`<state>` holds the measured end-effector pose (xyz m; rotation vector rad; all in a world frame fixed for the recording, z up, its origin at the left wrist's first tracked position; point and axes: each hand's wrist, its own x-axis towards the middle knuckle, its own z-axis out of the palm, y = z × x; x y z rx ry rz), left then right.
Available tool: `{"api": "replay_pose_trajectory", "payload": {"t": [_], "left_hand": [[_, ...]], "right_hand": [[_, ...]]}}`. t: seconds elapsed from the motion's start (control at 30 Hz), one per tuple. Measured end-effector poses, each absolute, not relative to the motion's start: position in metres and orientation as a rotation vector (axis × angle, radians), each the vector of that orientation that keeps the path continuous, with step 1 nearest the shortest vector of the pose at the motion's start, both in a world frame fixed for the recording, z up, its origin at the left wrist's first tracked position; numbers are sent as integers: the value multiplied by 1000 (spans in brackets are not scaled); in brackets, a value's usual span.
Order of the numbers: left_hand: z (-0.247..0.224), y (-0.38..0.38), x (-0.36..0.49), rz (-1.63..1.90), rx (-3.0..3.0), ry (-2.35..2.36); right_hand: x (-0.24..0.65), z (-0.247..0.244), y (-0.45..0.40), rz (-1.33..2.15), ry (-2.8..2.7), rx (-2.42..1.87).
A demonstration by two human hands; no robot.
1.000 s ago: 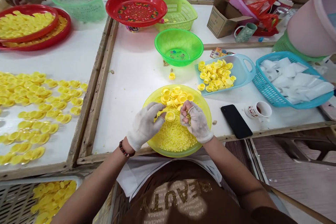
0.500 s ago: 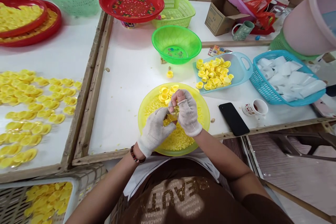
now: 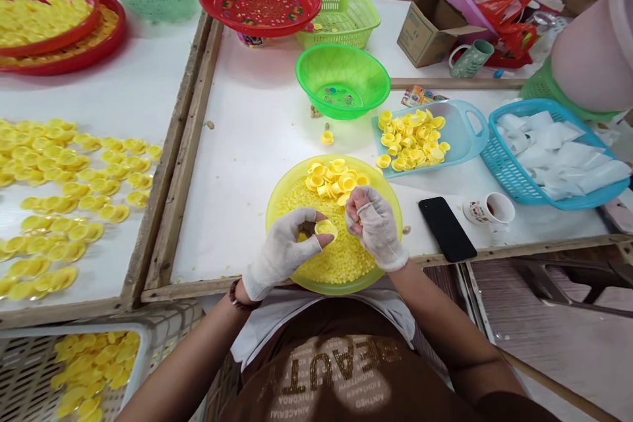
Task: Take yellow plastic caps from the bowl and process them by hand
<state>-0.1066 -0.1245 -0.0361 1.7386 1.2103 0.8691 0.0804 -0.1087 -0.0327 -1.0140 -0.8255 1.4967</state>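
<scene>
my left hand (image 3: pixel 284 247) pinches a yellow cup (image 3: pixel 325 229) over a yellow bowl (image 3: pixel 341 288) of pellets (image 3: pixel 341 260); my right hand (image 3: pixel 378 229) curls tight, any contents hidden.

You had one left hand (image 3: pixel 281 244), one right hand (image 3: pixel 378 227) and one held yellow cup (image 3: pixel 326 227). Along the near edge of the tabletop (image 3: pixel 237 165) lay one yellow basin (image 3: pixel 341 288), one phone (image 3: pixel 448 229) and one white mug (image 3: pixel 479 211). Toward its right edge you had one light-blue tray (image 3: pixel 457 135) and one blue basket (image 3: pixel 519 178); toward its far edge, one green bowl (image 3: pixel 370 82), one lime basket (image 3: pixel 353 20), one patterned red tray (image 3: pixel 260 3), one cardboard box (image 3: pixel 420 33) and one green mug (image 3: pixel 472 59). The heaped cups (image 3: pixel 333 178) overlapped too much to count.
</scene>
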Motion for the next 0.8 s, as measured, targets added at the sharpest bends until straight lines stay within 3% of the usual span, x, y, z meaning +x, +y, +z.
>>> {"api": "replay_pose_trajectory", "payload": {"t": [0.13,0.23,0.4,0.6,0.8], "left_hand": [[-31,-125,-144,973,1743,1440],[-38,-120,-206,1095,1817,1876],[-69,-119,-334,848,1275,2736],[-90,-117,-390,728,1076,2722],[-57,-99,-320,956,1632,2570]], "right_hand": [[80,-42,-119,1495,-823,-1050],[81,-46,-122,1496,-856,-1070],[79,-47,-124,1534,-907,-1071],[74,-47,-122,1511,-875,-1076],[75,-51,-116,1531,-836,-1071]]}}
